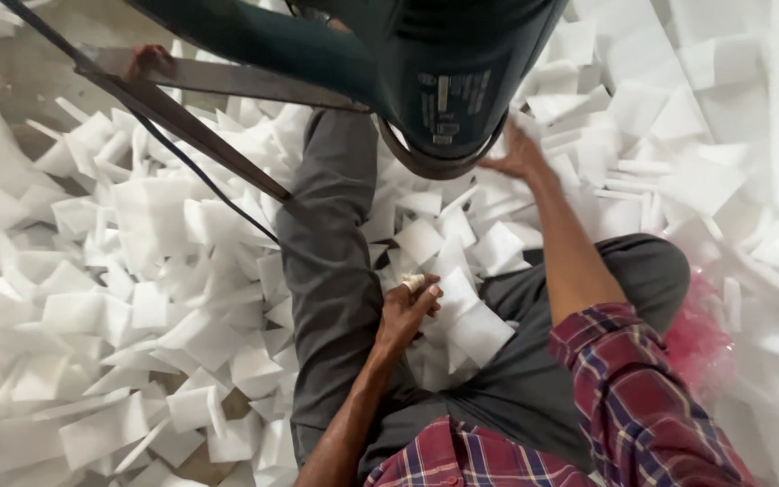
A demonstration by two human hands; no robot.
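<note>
Foam sheets, white, cut to small squares and rectangles. A loose stack [457, 329] lies in the lap at lower centre of the frame, between the grey trouser legs [335, 271], where both hands can get at it.

Left hand [407, 311]: lower centre, resting on the near edge of the lap stack, fingers [416, 284] curled together and pinched on a corner of the top sheet, seemingly to steady it. One fingertip appears wrapped in pale tape or cloth.

Right hand [517, 153]: upper centre-right, arm stretched forward, fingers spread apart and laid flat on sheets [588, 135] in the heap beyond the knee; nothing clamped that can be seen.

Surroundings: scattered foam offcuts [137, 307] cover the floor across the whole left half and the upper right. A dark green machine body [444, 72] hangs over the top centre, partly hiding the right hand's reach. A metal bar [191, 126] and a dark cable [200, 176] run diagonally from the upper left. Pink plastic bag [705, 334] at right, beside the thigh. Red plaid shirt sleeve [642, 397] at lower right.
</note>
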